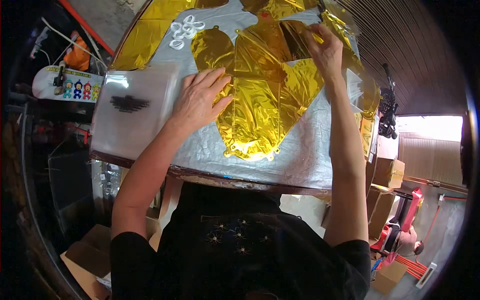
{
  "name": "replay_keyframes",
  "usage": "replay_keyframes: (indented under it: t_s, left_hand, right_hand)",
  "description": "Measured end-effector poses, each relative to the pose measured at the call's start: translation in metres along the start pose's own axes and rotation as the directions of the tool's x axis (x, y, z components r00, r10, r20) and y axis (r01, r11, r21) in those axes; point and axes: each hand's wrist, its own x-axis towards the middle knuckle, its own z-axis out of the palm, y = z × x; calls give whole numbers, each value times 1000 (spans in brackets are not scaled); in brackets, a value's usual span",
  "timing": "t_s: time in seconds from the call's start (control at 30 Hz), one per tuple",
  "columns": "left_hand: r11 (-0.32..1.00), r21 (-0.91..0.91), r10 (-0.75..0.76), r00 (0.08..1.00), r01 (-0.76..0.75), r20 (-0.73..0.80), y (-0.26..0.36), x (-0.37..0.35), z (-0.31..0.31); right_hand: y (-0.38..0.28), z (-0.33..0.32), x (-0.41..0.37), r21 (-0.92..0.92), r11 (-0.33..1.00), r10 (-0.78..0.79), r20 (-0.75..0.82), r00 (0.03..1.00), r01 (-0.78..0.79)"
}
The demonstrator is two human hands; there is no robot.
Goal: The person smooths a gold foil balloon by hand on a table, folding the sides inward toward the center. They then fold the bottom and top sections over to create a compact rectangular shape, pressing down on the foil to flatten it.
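A flat, uninflated gold foil balloon [257,112] with small tabs along its edges lies folded and creased on the table. On its left edge rests my left hand [200,99], fingers stretched out and palm down. Farther off, at the upper right of the foil, my right hand [326,50] has its fingertips pinched together at a raised fold. The foil bends up near those fingertips and shows a dark reflection. Just how much of it they grip is partly hidden.
More gold foil pieces [145,40] lie at the table's far left and back. Several white rings [187,31] sit nearby. A stack of clear plastic sleeves [135,127] lies at the left, and white plastic pieces [354,90] at the right. The grey-covered table [305,160] has a worn front edge.
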Motion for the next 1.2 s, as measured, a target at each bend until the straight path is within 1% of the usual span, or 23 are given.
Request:
replay_keyframes:
  t_s: [0.03,0.07,0.13,0.17,0.23,0.27,0.3,0.33,0.37,0.4,0.43,0.5,0.53,0.57,0.63,0.67,0.7,0.77,0.8,0.93,1.2]
  left_hand:
    - [1000,-1,-2,1000,2,0,0,0,0]
    - [1000,-2,-6,1000,6,0,0,0,-1]
    - [1000,-2,-13,1000,13,16,0,0,-1]
    - [1000,-5,-16,1000,16,22,0,-1,0]
    - [1000,4,13,999,-13,-29,-1,0,1]
    - [1000,5,8,999,-8,-31,0,-1,1]
    - [1000,0,2,1000,-2,-25,1,0,0]
    - [1000,-5,-2,1000,2,-21,1,0,-1]
    - [1000,-4,-4,1000,4,-25,1,1,-1]
    - [1000,-1,-5,1000,5,-26,1,1,0]
    - [1000,-1,-5,1000,5,-23,1,0,1]
    - [1000,7,-7,1000,7,-23,1,1,0]
    - [1000,15,-9,1000,10,-19,2,1,0]
    - [1000,12,-10,1000,10,-15,2,0,0]
    - [1000,2,-11,1000,11,-17,0,1,2]
    - [1000,-4,-8,1000,8,-6,-1,1,3]
    - [1000,6,5,1000,-5,-24,-2,0,3]
    - [1000,25,16,999,-15,-36,-5,-1,6]
    - [1000,20,17,999,-17,-27,-5,-2,7]
    - [999,16,28,999,-28,-31,-9,-1,8]
    - [1000,-6,29,999,-29,-26,-13,-2,8]
  right_hand:
    - [-4,-2,-1,90,993,72,16,997,-73]
    - [-1,-1,-1,90,993,72,21,997,-74]
    - [15,1,-5,50,951,297,127,947,-305]
    - [23,2,-9,49,949,302,132,944,-310]
    - [42,7,-16,-202,878,471,216,855,-433]
    - [49,10,-25,-201,880,468,220,856,-430]
    - [54,12,-38,-276,893,399,123,909,-354]
    - [46,10,-43,-357,890,314,30,949,-283]
    - [37,5,-48,-473,846,332,103,938,-247]
    - [32,9,-61,-500,860,150,61,987,-100]
    - [24,13,-78,-532,845,-36,25,999,44]
    - [-43,7,-105,-401,912,24,263,964,87]
    - [-75,5,-120,-364,928,57,353,934,81]
    - [-100,4,-134,-326,943,87,441,893,69]
    - [-126,5,-156,-296,955,196,596,779,-13]
    - [-134,5,-161,-275,959,230,605,762,-71]
    - [-133,6,-165,-279,957,240,607,758,-80]
    - [-124,12,-169,-271,962,177,554,813,-25]
    - [-119,13,-168,-234,971,163,545,822,-38]
    - [-103,17,-166,-220,973,179,545,819,-66]
    - [-91,15,-155,-173,985,114,587,802,-14]
